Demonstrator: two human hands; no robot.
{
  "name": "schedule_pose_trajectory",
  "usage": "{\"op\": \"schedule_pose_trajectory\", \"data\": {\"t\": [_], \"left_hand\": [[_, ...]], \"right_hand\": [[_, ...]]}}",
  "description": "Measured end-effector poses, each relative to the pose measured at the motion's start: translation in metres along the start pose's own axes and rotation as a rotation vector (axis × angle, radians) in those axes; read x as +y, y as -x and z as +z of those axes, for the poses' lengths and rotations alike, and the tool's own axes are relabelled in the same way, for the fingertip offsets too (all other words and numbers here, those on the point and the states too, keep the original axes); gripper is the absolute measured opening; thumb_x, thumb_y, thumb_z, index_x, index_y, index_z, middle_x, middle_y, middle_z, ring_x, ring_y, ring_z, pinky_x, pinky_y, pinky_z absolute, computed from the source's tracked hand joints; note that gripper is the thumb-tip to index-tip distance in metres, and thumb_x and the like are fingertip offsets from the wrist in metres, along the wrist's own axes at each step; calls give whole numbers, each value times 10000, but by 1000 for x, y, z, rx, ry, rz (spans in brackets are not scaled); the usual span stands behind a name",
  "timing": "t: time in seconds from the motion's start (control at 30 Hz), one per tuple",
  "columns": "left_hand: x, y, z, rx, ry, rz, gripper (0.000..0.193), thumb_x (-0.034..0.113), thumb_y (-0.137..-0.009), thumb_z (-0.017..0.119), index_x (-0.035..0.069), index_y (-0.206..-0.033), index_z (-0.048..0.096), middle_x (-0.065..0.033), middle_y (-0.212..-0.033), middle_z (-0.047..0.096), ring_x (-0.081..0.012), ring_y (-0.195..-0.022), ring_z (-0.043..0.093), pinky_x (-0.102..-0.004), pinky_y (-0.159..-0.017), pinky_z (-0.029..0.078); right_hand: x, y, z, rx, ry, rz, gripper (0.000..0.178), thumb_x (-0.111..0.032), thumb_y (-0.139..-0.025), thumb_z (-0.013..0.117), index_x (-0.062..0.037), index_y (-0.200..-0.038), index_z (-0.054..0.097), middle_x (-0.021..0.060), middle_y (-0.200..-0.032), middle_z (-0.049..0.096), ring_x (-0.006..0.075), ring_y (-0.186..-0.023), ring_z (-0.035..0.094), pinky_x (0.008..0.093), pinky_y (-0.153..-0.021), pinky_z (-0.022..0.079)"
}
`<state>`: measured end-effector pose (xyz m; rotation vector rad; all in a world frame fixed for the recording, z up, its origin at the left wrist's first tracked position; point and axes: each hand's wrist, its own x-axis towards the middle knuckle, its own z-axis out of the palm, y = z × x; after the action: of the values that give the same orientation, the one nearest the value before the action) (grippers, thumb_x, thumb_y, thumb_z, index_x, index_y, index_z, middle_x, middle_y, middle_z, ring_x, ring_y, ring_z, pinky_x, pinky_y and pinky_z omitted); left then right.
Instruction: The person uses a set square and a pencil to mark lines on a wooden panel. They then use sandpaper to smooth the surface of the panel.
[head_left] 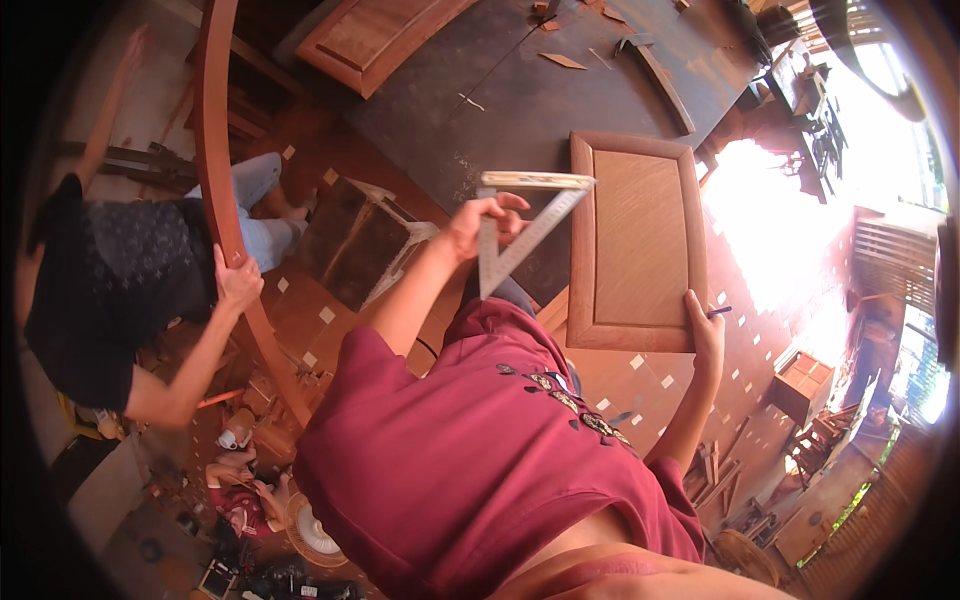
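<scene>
My left hand (482, 226) is closed around a triangular metal set square (535, 240), with its thick straight edge uppermost and its far corner just at the panel's left side. My right hand (706, 325) grips the lower right edge of a framed wooden panel (645, 220), which looks like a cabinet door. A dark pen or pencil (719, 311) sticks out from between the fingers of that same hand. The panel's far part overlaps the dark worktable (500, 110); whether it rests there I cannot tell.
A co-worker (150, 280) at left holds a long curved wooden beam (212, 130). On the worktable are another framed panel (365, 45), a curved wooden piece (662, 85) and scraps. Another person (245, 495) sits near a fan (315, 525). A wooden box (803, 385) stands at right.
</scene>
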<state>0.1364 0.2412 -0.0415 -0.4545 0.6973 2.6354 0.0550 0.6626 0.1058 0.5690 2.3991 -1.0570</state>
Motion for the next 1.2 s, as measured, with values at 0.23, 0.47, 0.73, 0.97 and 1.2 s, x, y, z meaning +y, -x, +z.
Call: {"op": "schedule_pose_trajectory", "data": {"t": [0.23,0.47,0.73,0.97,1.2], "left_hand": [[-48,66,-16,84,-51,222,363,139,-896,427,1,-1184,601,-93,-722,577,-366,-1082,635,-462,-889,552],[-193,142,34,287,-18,465,341,57,-910,469,14,-1231,575,-49,-886,630,-181,-976,658,-353,-944,540],[-328,271,44,526,-46,511,310,122,-968,484,64,-1269,531,-137,-1123,671,-286,-1133,640,-481,-838,605],[-354,274,35,651,-141,472,336,122,-926,464,94,-1258,508,-133,-1201,691,-231,-1081,634,-400,-752,611],[-316,224,54,547,-207,367,316,97,-924,419,63,-1225,512,-189,-1213,671,-319,-1140,653,-465,-804,623]], "right_hand": [[97,20,-20,-155,-163,-27,683,-396,-891,750,130,-1274,546,170,-1163,660,214,-1059,650,319,-896,513],[212,52,28,-121,-653,-59,413,-309,-906,759,42,-1096,650,75,-1002,687,143,-872,670,269,-775,529],[312,120,-5,-127,-707,-49,575,-306,-874,791,117,-1181,553,155,-1051,664,221,-875,686,338,-752,567],[474,127,-22,34,-504,44,452,-329,-880,744,96,-1020,685,121,-879,714,213,-814,690,344,-768,546],[637,164,4,249,164,599,559,-451,-808,716,55,-1045,738,235,-1009,740,362,-964,725,444,-847,551]]}}
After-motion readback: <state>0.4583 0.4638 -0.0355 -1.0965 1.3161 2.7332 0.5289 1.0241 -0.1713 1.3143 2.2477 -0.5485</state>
